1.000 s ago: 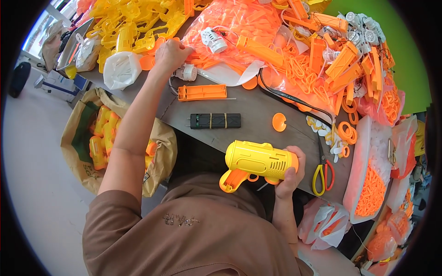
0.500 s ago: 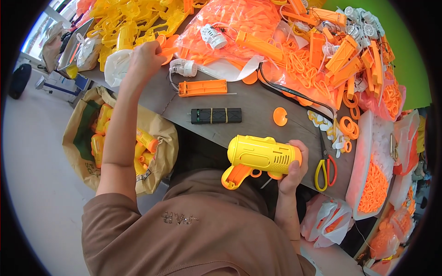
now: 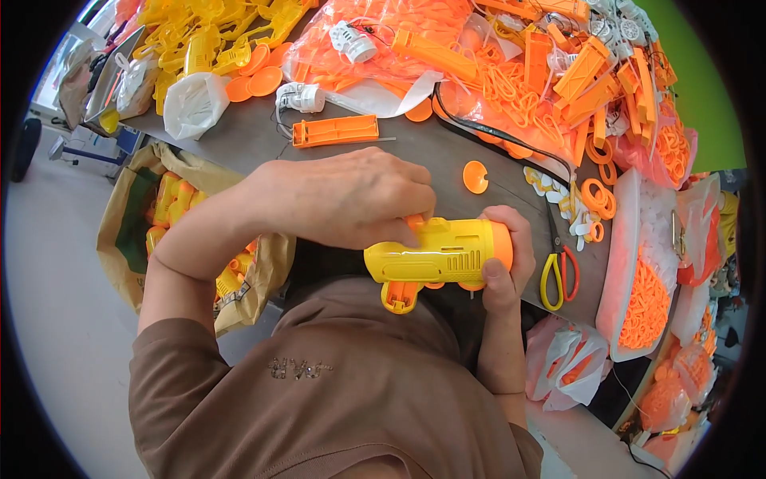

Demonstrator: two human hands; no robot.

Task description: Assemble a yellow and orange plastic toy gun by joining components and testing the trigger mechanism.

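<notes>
The left hand (image 3: pixel 339 199) has come back from the far left corner of the table (image 3: pixel 247 144), where it was reaching into the pile of yellow parts (image 3: pixel 207 40) a second ago. It now lies across the rear top of the toy gun (image 3: pixel 439 255), fingers curled down against the casing. Whether a small orange piece is pinched under the fingertips cannot be told. This suggests that the fetch is over and a fitting step on the toy gun has begun.

The right hand (image 3: pixel 503 263) is wrapped around the front end of the toy gun, thumb below, fingers above.

The toy gun is held above the near edge of the table, close to the person's chest. The body is yellow, ribbed along the side, with an orange muzzle and orange grip base.
</notes>
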